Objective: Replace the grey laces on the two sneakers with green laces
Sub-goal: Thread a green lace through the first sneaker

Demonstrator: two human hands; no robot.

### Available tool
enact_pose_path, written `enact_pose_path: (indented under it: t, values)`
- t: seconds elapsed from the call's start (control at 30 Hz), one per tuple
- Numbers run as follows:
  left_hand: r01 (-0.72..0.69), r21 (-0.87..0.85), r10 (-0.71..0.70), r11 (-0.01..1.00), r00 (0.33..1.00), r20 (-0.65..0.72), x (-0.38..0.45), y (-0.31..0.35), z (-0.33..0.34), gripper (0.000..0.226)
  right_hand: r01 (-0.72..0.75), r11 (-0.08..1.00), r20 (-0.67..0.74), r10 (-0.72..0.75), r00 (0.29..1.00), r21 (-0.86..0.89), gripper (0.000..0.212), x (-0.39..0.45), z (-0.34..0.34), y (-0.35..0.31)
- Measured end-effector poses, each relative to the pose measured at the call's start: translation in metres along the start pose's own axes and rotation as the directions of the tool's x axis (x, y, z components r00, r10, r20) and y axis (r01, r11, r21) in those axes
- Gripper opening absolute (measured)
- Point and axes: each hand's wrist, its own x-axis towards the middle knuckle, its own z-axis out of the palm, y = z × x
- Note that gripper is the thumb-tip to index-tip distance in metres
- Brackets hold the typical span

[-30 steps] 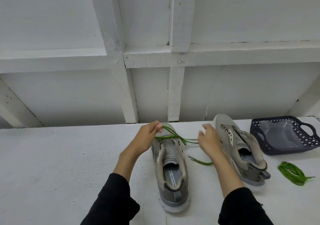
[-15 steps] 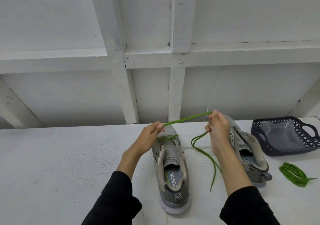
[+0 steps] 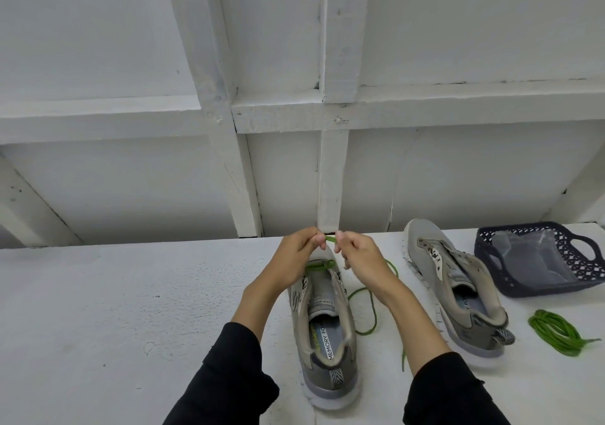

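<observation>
Hands have converged since half a second ago: right hand (image 3: pixel 355 256) was out wide at 2 o'clock with the green lace (image 3: pixel 371 306) stretched taut across; now it sits just beside the left hand (image 3: pixel 296 254) above the toe of the near sneaker (image 3: pixel 322 336), at 12 o'clock from the wearer; both hands pinch the same short run of lace between thumb and fingers, so the span between them is tiny; reads as evening up the two ends after the first pass, one green bar already lying across the lowest eyelets; rest of the lace trails slack off the right wrist toward 3 o'clock and loops down on the table (image 3: pixel 114 310) beside the shoe; judgement: first sneaker barely started, upper eyelets still bare, no grey lace visible on either shoe; second sneaker (image 3: pixel 458 293) sits unlaced at 2 o'clock, toe pointing away; spare green lace bundle (image 3: pixel 559 331) coiled at 3 o'clock, well apart from both shoes; dark basket (image 3: pixel 484 261) with a clear plastic bag (image 3: pixel 537 261) behind it; obstructions: none on the table, but the slack loop lies near the right forearm and could snag or drag on the next pull.
</observation>
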Motion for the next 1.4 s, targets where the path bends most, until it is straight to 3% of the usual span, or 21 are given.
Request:
enact_pose_path:
  t: [0.1, 0.17, 0.23, 0.3, 0.4, 0.47, 0.57, 0.7, 0.8, 1.13, 1.4]
  values:
    - [0.033, -0.006, -0.033, 0.999, 0.998, 0.05, -0.004, -0.013, 0.0, 0.028, 0.025, 0.972, -0.165, 0.014, 0.986, 0.234, 0.036, 0.002, -0.01, 0.0]
    - [0.048, -0.021, -0.047, 0.999, 0.998, 0.031, -0.005, -0.021, 0.002, 0.029, 0.021, 0.963, -0.237, 0.046, 0.97, 0.27, 0.038, 0.006, -0.017, 0.002]
    - [0.056, -0.027, -0.056, 0.998, 0.998, -0.007, -0.006, -0.026, 0.005, 0.032, -0.04, 0.998, -0.232, 0.051, 0.971, 0.053, 0.037, 0.009, -0.022, 0.009]
    - [0.052, -0.034, -0.053, 0.998, 0.998, -0.04, -0.006, -0.027, 0.008, 0.034, -0.131, 0.958, -0.218, 0.075, 0.973, -0.255, 0.026, 0.009, -0.024, 0.014]
    - [0.024, -0.039, -0.026, 0.999, 0.999, -0.042, -0.004, -0.027, 0.011, 0.034, -0.038, 0.871, -0.137, -0.034, 0.99, -0.49, 0.034, 0.006, -0.015, 0.011]
    - [0.019, -0.042, -0.021, 0.999, 0.999, -0.036, -0.002, -0.027, 0.011, 0.032, 0.026, 0.888, -0.012, -0.035, 0.999, -0.46, 0.036, 0.005, -0.005, 0.002]
    - [0.009, -0.044, -0.011, 0.999, 1.0, -0.027, -0.001, -0.026, 0.01, 0.031, -0.001, 0.947, 0.109, 0.038, 0.993, -0.321, 0.038, 0.003, 0.003, 0.002]
    - [0.018, -0.098, -0.021, 0.995, 0.999, -0.034, -0.007, -0.03, 0.009, 0.026, 0.048, 0.958, 0.047, -0.036, 0.998, -0.284, 0.035, -0.001, 0.003, 0.001]
    - [0.071, -0.125, -0.088, 0.99, 0.986, -0.141, -0.017, -0.05, 0.014, 0.026, 0.096, 0.958, -0.003, -0.1, 0.995, -0.272, 0.031, 0.004, 0.003, -0.008]
    - [0.093, -0.128, -0.132, 0.987, 0.93, -0.344, -0.025, -0.066, 0.027, 0.014, 0.286, 0.846, 0.056, -0.293, 0.954, -0.45, 0.03, 0.008, 0.003, -0.028]
    - [0.102, -0.095, -0.134, 0.99, 0.891, -0.434, -0.025, -0.065, 0.035, 0.019, 0.297, 0.829, 0.053, -0.31, 0.949, -0.474, 0.028, 0.008, -0.001, -0.03]
